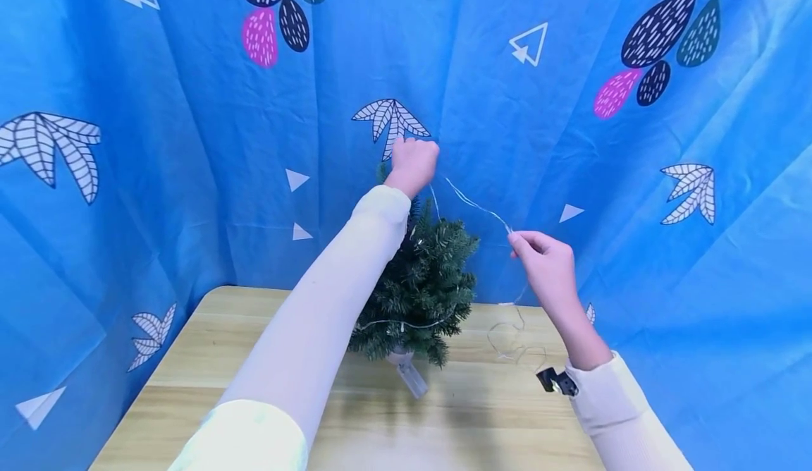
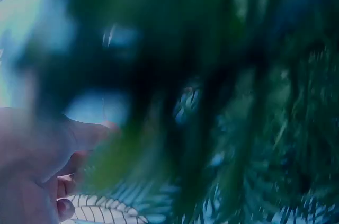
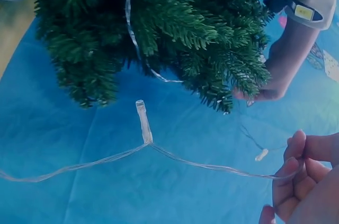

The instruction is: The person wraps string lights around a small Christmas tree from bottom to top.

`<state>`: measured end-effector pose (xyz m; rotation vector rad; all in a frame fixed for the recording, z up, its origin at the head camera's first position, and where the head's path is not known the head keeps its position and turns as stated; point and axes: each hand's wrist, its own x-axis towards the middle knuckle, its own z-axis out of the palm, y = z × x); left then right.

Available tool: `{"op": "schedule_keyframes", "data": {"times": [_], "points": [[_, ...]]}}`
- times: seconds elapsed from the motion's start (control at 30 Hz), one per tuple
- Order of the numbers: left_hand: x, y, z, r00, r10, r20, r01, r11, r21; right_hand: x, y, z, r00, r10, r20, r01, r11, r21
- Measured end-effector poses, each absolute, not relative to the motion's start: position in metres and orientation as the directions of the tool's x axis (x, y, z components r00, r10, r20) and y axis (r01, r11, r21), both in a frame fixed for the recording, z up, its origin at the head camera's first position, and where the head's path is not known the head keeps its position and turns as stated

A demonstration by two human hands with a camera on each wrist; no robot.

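A small green artificial Christmas tree stands on the table, partly hidden behind the left sleeve. My left hand is up at the treetop, fingers curled, pinching the thin clear wire of a string of fairy lights. Blurred needles cover much of the left wrist view, where the left hand shows at the edge. To the right of the tree, my right hand pinches the fairy lights between thumb and fingers. A clear bulb sticks up from the wire in the right wrist view. More wire wraps the lower branches.
A clear battery box lies at the tree's base on the wooden table. Loose wire trails over the table on the right. A blue patterned curtain hangs close behind and along both sides.
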<state>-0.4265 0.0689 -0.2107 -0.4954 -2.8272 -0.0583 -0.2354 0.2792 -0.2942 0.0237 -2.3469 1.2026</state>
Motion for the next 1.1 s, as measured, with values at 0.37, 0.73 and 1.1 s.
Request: {"op": "schedule_keyframes", "data": {"times": [0.37, 0.73, 1.1], "points": [[-0.436, 0.021, -0.188, -0.952, 0.304, 0.026, 0.299, 0.912, 0.28, -0.278, 0.258, -0.267, -0.882, 0.153, 0.446, -0.273, 0.605, -0.748], [-0.451, -0.028, -0.204, -0.918, 0.393, -0.051, 0.252, 0.68, 0.689, -0.303, 0.234, -0.237, -0.891, 0.073, 0.449, -0.316, 0.61, -0.727], [-0.468, -0.05, -0.232, -0.899, 0.421, -0.116, 0.111, 0.477, 0.872, -0.317, 0.214, -0.221, -0.9, 0.015, 0.436, -0.329, 0.633, -0.701]]}}
